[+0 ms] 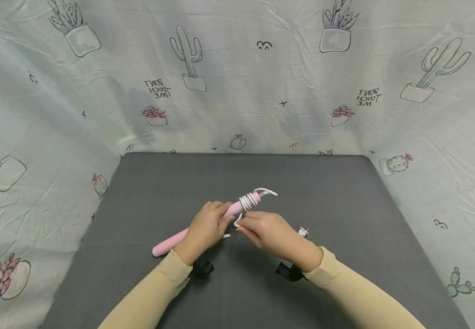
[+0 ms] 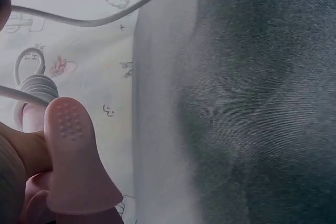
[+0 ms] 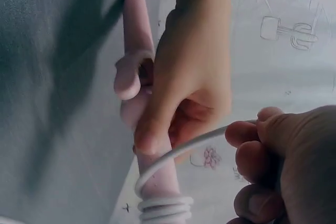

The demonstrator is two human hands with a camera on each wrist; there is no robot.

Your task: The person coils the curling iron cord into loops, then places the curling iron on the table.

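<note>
A pink curling iron (image 1: 171,242) is held at a slant above the grey table, its round tip toward the lower left. My left hand (image 1: 206,228) grips it by the handle, covering the middle. The dotted lever (image 2: 76,156) shows large in the left wrist view. White cord (image 1: 249,201) is coiled several times about the handle's far end, with a short loop sticking out past it. Between thumb and fingers, my right hand (image 1: 276,235) pinches the cord's loose stretch (image 3: 178,150), just right of the handle. The white plug (image 1: 303,231) shows beyond the right hand.
A dark grey table (image 1: 324,192) lies under both hands. Pale cloth printed with cacti (image 1: 237,91) hangs behind and along both sides. Black wrist-worn pieces show under the left wrist (image 1: 202,270) and the right wrist (image 1: 290,272).
</note>
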